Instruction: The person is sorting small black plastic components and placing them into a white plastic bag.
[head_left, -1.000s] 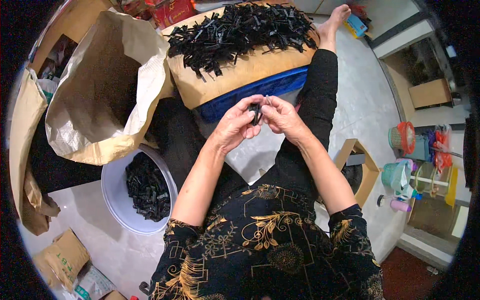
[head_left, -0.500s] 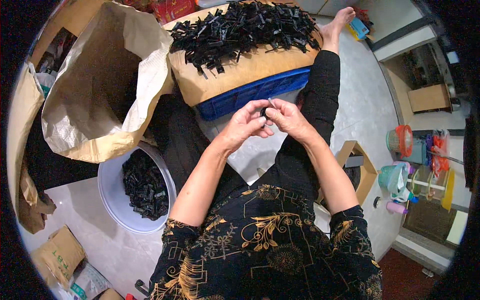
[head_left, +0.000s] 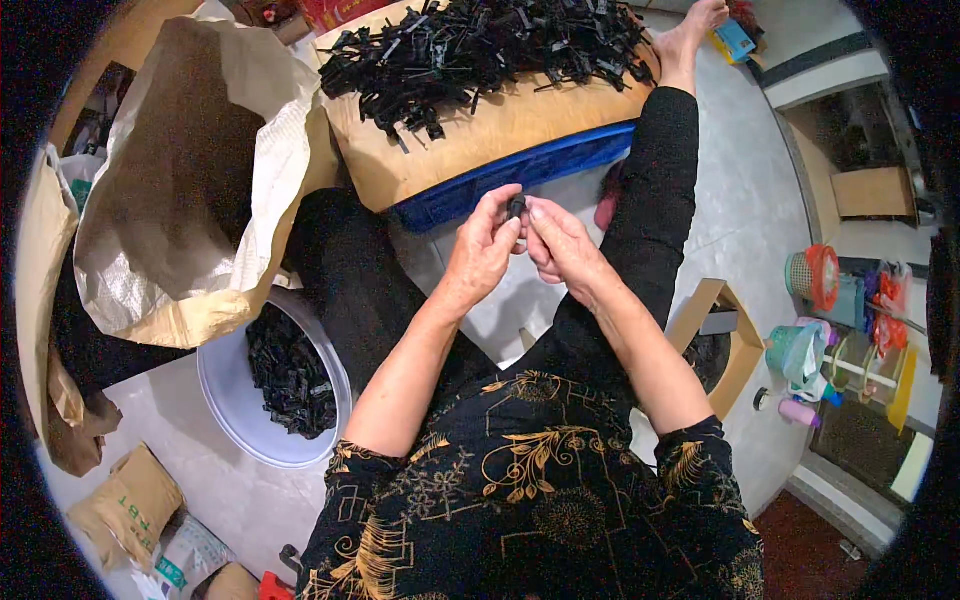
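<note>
A small black plastic part [head_left: 516, 207] is pinched between the thumb and fingers of my left hand [head_left: 477, 255], out in front of my lap. My right hand [head_left: 568, 248] is closed right beside it, thumb and fingertips pressed together against the part's edge. Whatever the right fingers grip is hidden. Beyond both hands, a heap of black plastic pieces [head_left: 490, 60], many with thin strips, covers much of a wooden board [head_left: 390, 170]. More black parts [head_left: 290, 375] lie inside a white bucket [head_left: 222, 400] to the left of my legs.
A large open woven sack [head_left: 290, 150] stands at the left, its rim over the bucket. Under the board is a blue crate [head_left: 530, 175]. To my right are a cardboard box [head_left: 745, 345] and a rack with plastic baskets [head_left: 822, 278]. Brown bags [head_left: 130, 505] lie at lower left.
My hands have shifted slightly left and turned, bringing the black part up at the left fingertips. A thin greyish bit seen at the right fingertips no longer shows. The view has shifted a little.
</note>
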